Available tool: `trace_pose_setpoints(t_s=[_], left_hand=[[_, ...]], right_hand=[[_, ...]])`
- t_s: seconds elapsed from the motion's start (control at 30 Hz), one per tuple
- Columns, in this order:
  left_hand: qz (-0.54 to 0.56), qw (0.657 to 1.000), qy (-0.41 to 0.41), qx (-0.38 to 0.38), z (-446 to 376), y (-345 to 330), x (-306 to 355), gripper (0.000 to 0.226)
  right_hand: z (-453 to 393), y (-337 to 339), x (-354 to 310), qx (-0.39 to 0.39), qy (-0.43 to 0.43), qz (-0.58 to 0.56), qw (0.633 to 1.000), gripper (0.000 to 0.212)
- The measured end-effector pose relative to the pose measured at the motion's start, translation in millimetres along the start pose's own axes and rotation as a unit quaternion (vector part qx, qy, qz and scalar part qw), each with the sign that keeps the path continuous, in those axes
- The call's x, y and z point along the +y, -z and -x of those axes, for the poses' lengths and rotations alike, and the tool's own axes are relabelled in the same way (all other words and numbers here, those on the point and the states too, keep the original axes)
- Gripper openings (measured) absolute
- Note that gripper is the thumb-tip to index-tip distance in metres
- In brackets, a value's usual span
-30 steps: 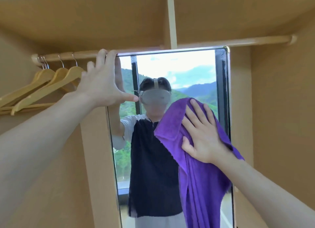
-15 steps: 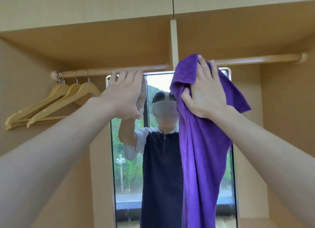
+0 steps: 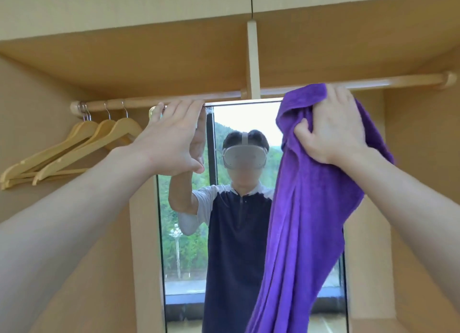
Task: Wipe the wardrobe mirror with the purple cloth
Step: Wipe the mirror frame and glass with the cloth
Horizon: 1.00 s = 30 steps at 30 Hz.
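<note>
The tall wardrobe mirror [image 3: 184, 253] stands upright inside the wardrobe, reflecting a person and a window with green hills. My right hand [image 3: 333, 128] presses the purple cloth [image 3: 306, 220] flat against the mirror's top right corner, and the cloth hangs down over the right side of the glass. My left hand [image 3: 174, 138] rests flat against the mirror's top left corner, fingers up at the top edge, holding nothing.
A wooden clothes rail [image 3: 398, 80] runs across just above the mirror's top edge, with a vertical support [image 3: 253, 59] in the middle. Several wooden hangers [image 3: 74, 148] hang at the left. Wardrobe walls close in on both sides.
My right hand has carried the cloth up from the middle of the glass to the top right corner. The view has tilted up, and my left hand has stayed at the top left corner.
</note>
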<state>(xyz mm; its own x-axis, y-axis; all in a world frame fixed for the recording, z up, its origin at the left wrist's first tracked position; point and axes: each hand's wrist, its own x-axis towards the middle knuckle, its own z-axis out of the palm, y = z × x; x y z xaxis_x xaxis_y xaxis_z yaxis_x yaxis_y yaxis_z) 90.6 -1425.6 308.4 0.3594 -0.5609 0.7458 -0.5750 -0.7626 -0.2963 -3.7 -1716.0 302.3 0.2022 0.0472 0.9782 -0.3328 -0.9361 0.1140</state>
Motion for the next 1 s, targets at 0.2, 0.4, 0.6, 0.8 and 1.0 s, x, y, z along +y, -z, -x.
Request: trace_pose_setpoints(t_s=[0.2, 0.4, 0.6, 0.8, 1.0], left_hand=[[-0.005, 1.000, 0.004, 0.001, 0.4, -1.3, 1.1, 0.136], [0.028, 0.999, 0.014, -0.018, -5.6, 7.4, 16.6, 0.127], [0.016, 0.992, -0.120, 0.023, -1.5, -26.2, 92.4, 0.111], [-0.035, 0.992, -0.118, -0.007, 5.4, -51.5, 122.0, 0.125], [-0.058, 0.992, -0.117, 0.000, 3.1, -50.7, 126.4, 0.120]], right_hand=[[22.3, -8.0, -10.8, 0.039, -0.096, -0.124, 0.987, 0.049], [99.2, -12.4, -34.9, -0.046, -0.032, -0.057, 0.997, 0.056], [207.8, -30.1, -57.5, -0.180, 0.081, -0.045, 0.979, 0.073], [254.4, -32.0, -42.9, -0.191, 0.070, -0.070, 0.977, 0.066], [171.0, -23.6, -47.4, -0.075, -0.044, -0.113, 0.990, 0.071]])
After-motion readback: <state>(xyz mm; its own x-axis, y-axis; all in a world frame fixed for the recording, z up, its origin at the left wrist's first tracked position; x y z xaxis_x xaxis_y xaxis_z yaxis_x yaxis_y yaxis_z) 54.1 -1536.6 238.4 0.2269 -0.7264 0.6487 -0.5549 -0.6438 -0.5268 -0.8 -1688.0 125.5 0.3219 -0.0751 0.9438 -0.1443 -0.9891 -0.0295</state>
